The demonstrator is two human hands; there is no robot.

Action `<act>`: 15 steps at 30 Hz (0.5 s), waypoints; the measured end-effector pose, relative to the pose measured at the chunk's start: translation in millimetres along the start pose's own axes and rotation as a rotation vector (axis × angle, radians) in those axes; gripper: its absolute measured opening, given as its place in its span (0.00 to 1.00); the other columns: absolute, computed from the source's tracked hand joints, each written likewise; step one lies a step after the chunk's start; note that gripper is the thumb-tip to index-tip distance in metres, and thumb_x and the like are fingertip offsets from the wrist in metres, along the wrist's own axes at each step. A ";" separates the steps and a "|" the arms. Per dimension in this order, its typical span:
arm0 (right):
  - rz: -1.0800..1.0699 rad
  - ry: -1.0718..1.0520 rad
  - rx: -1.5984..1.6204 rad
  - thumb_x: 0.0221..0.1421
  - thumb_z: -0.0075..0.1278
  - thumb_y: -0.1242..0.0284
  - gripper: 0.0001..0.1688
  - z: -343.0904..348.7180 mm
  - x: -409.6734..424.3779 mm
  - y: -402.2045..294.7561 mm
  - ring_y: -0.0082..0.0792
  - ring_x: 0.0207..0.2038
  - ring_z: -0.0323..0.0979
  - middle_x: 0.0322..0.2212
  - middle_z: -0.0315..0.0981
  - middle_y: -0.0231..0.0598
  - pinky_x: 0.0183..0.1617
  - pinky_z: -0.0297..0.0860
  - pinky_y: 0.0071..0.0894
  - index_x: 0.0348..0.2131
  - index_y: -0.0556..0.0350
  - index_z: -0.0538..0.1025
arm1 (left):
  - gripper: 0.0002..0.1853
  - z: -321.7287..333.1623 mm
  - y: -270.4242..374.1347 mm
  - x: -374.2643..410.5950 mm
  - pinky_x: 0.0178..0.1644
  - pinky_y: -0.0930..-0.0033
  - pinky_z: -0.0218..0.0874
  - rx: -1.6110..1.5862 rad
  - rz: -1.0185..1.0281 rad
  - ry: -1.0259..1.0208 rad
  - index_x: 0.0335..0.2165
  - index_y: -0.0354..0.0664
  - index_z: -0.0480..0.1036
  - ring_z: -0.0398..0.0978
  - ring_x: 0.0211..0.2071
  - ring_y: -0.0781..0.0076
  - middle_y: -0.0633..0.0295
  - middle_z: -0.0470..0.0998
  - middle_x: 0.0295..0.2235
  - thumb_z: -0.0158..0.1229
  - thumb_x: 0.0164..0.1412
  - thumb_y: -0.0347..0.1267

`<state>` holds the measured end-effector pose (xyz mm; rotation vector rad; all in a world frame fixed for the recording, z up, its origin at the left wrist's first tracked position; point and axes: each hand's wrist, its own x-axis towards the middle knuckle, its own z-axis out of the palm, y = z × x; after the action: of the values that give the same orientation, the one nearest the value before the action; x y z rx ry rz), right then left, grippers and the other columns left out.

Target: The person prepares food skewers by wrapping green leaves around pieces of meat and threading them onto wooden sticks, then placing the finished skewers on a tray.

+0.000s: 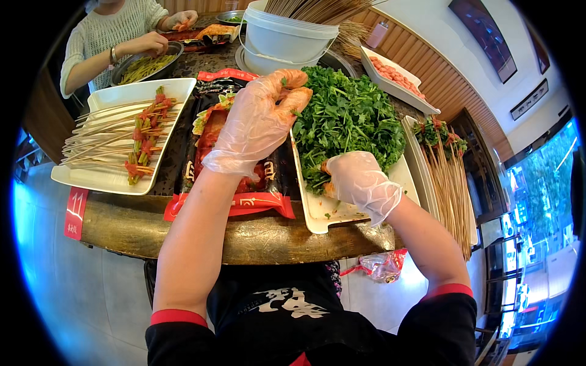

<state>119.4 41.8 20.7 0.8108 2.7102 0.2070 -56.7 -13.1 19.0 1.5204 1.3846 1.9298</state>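
Both my hands wear clear plastic gloves stained orange at the fingers. My left hand (261, 116) is raised over the red and black plastic food package (229, 201), beside the cilantro; its fingers are curled, and whether they hold anything cannot be told. My right hand (359, 180) has its fingertips in the near edge of the cilantro heap (350, 114), closed on some stems. The cilantro lies on a white tray (316, 219). At the right, skewers with cilantro wrapped in reddish slices (440, 132) rest on another white tray (417, 160).
Left stands a white tray (105, 180) of green-stalk skewers (146, 137). Behind are a white bucket (288, 41) of bamboo sticks (316, 9) and a tray of pink meat pieces (396, 78). Across the table, a gloved co-worker (114, 36) reaches over a metal bowl of green stalks (149, 66).
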 end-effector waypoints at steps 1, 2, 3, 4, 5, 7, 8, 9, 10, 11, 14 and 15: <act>0.032 0.017 0.054 0.37 0.52 0.68 0.20 -1.5 0.7 1.9 0.48 0.27 0.71 0.22 0.72 0.51 0.32 0.67 0.38 0.36 0.51 0.75 | 0.16 -0.7 4.7 0.3 0.41 0.72 0.61 -0.021 -0.017 0.002 0.37 0.30 0.69 0.73 0.35 0.68 0.50 0.75 0.34 0.53 0.51 0.31; 0.063 0.034 0.108 0.37 0.53 0.68 0.22 -4.5 0.5 5.4 0.47 0.26 0.71 0.22 0.72 0.51 0.32 0.67 0.38 0.37 0.50 0.75 | 0.14 -5.8 11.8 0.0 0.44 0.80 0.59 0.072 -0.088 -0.087 0.41 0.30 0.66 0.68 0.38 0.78 0.60 0.72 0.37 0.51 0.55 0.27; 0.096 0.051 0.160 0.36 0.53 0.67 0.23 -9.3 -1.4 8.5 0.47 0.26 0.71 0.22 0.72 0.51 0.32 0.68 0.37 0.38 0.49 0.75 | 0.14 -6.5 12.5 0.6 0.43 0.80 0.60 0.013 -0.088 -0.076 0.41 0.31 0.66 0.69 0.38 0.78 0.60 0.72 0.37 0.51 0.56 0.27; 0.166 0.059 0.288 0.40 0.51 0.65 0.23 -24.5 -6.2 9.6 0.43 0.30 0.72 0.26 0.74 0.44 0.37 0.68 0.37 0.39 0.53 0.74 | 0.14 -9.2 11.5 0.2 0.43 0.80 0.60 -0.040 -0.095 -0.056 0.41 0.31 0.66 0.69 0.38 0.78 0.60 0.73 0.37 0.50 0.56 0.28; 0.280 0.045 0.543 0.39 0.54 0.67 0.26 -34.1 -10.7 12.5 0.38 0.27 0.72 0.24 0.74 0.43 0.35 0.68 0.32 0.42 0.56 0.72 | 0.14 -12.4 10.2 0.2 0.42 0.80 0.61 -0.093 -0.101 -0.034 0.41 0.31 0.67 0.69 0.39 0.78 0.60 0.73 0.36 0.50 0.56 0.28; 0.296 0.170 0.708 0.38 0.57 0.71 0.31 -29.4 -15.4 27.5 0.31 0.24 0.71 0.23 0.74 0.43 0.33 0.68 0.25 0.44 0.62 0.69 | 0.15 -15.9 9.6 2.5 0.42 0.80 0.62 -0.098 -0.105 -0.035 0.42 0.32 0.66 0.69 0.39 0.78 0.61 0.72 0.38 0.50 0.57 0.29; 0.321 0.158 0.702 0.37 0.58 0.74 0.31 -32.4 -17.9 32.7 0.23 0.23 0.69 0.23 0.74 0.42 0.31 0.66 0.20 0.44 0.68 0.68 | 0.15 -17.8 12.5 2.5 0.42 0.80 0.62 -0.075 -0.115 -0.024 0.42 0.33 0.66 0.69 0.39 0.78 0.61 0.72 0.38 0.49 0.57 0.29; 0.297 0.210 0.823 0.37 0.58 0.74 0.31 -21.3 -17.8 43.4 0.22 0.23 0.68 0.23 0.74 0.41 0.31 0.66 0.20 0.44 0.69 0.68 | 0.15 -16.6 13.9 3.5 0.42 0.80 0.62 -0.056 -0.124 -0.021 0.42 0.33 0.66 0.69 0.39 0.78 0.62 0.72 0.39 0.49 0.57 0.30; 0.268 0.263 0.941 0.37 0.58 0.74 0.31 -4.6 -15.3 55.2 0.22 0.23 0.68 0.23 0.74 0.40 0.31 0.65 0.21 0.44 0.70 0.68 | 0.15 -19.8 9.5 6.4 0.43 0.79 0.62 -0.079 -0.123 -0.062 0.43 0.33 0.66 0.69 0.39 0.78 0.62 0.71 0.40 0.49 0.57 0.30; 0.238 0.317 1.059 0.38 0.58 0.74 0.31 6.9 -14.8 64.2 0.21 0.24 0.68 0.23 0.73 0.39 0.31 0.65 0.21 0.44 0.70 0.68 | 0.15 -18.2 8.1 6.9 0.43 0.79 0.62 -0.075 -0.104 -0.066 0.43 0.33 0.66 0.69 0.39 0.78 0.61 0.71 0.40 0.50 0.57 0.30; 0.285 0.274 1.108 0.37 0.57 0.75 0.27 -8.3 -17.8 48.6 0.19 0.23 0.65 0.21 0.72 0.36 0.29 0.63 0.19 0.39 0.71 0.70 | 0.16 -19.4 4.2 5.0 0.43 0.79 0.61 -0.049 -0.081 -0.045 0.42 0.32 0.66 0.69 0.39 0.78 0.61 0.71 0.40 0.50 0.57 0.30; 0.286 0.242 1.121 0.37 0.57 0.75 0.26 -8.6 -18.4 48.9 0.19 0.23 0.65 0.21 0.72 0.37 0.29 0.63 0.19 0.38 0.71 0.70 | 0.16 -17.1 5.2 4.0 0.44 0.79 0.61 -0.055 -0.084 -0.034 0.42 0.32 0.66 0.69 0.39 0.78 0.60 0.71 0.39 0.50 0.57 0.30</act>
<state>156.2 71.8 44.3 1.5011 2.7715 -1.3355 -71.6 -20.9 26.2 1.4398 1.3484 1.8673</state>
